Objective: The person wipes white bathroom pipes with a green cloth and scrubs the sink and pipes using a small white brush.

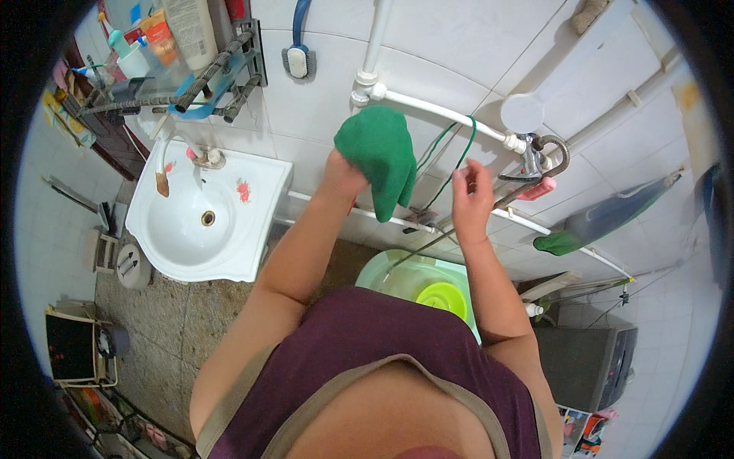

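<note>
A green cloth (381, 152) hangs in folds from my raised left hand (346, 175); it covers most of the fingers. To its right, my right hand (473, 195) is lifted near the wall with curled fingers and a gap between thumb and fingers; nothing shows in it. Beside that hand, a green cord loop (472, 140) hangs over a white wall pipe (441, 110). Below both hands stands a pale green tub (375, 269) with a lime-green basin (441, 298) inside, and a shower hose (427, 244) reaches down into the tub.
A white washbasin (275, 195) is on the left, under a glass shelf with toiletries (192, 34). A chrome mixer tap (530, 158) juts from the wall at right. A brush (298, 60) hangs above. A dark appliance (579, 364) stands at lower right.
</note>
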The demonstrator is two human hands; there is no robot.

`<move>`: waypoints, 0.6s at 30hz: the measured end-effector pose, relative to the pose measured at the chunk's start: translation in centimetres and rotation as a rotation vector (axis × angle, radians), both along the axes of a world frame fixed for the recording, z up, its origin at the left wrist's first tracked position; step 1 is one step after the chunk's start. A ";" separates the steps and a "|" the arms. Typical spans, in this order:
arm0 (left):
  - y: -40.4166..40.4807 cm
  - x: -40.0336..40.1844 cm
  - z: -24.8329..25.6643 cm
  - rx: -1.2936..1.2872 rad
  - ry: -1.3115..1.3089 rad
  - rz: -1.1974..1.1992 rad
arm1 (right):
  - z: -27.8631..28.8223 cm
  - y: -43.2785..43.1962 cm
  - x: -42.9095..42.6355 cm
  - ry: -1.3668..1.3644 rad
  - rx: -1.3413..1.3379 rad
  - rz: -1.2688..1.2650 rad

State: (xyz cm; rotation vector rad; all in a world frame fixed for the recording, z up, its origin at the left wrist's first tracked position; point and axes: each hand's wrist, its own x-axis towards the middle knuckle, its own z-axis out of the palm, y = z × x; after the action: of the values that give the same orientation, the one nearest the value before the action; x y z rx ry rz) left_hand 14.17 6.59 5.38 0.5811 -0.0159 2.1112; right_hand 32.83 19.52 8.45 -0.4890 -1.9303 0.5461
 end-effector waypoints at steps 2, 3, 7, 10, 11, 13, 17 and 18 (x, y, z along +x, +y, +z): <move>-1.0 1.0 0.7 -0.114 -0.128 0.029 | -0.1 -2.2 0.2 -0.198 -0.226 0.207; -1.2 1.2 0.5 -0.113 -0.125 0.026 | -0.9 -2.6 0.0 -0.321 -0.342 0.271; -2.4 1.4 -0.1 -0.223 -0.181 0.017 | -1.2 -4.2 -1.1 -0.700 -0.950 0.660; -4.9 1.2 0.6 -0.317 -0.139 0.070 | -1.9 -4.2 -1.6 -0.620 -1.027 0.680; -5.9 1.0 0.9 -0.303 -0.093 0.063 | -1.4 -4.0 -1.6 -0.616 -1.028 0.674; -7.9 0.4 2.1 -0.340 -0.023 0.215 | 1.2 -3.7 -1.9 -0.486 -0.934 0.590; -11.1 -2.6 1.3 -0.179 0.292 0.453 | 7.8 -2.4 -2.2 -0.307 -0.795 0.564; -11.7 -3.0 1.0 -0.183 0.289 0.460 | 9.0 -2.4 -2.6 -0.312 -0.797 0.570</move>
State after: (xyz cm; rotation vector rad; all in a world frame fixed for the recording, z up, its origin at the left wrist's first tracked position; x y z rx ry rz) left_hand 11.15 -5.10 6.43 0.8330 0.5121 2.4093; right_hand 30.23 17.14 17.41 -0.5274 -2.0951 1.7257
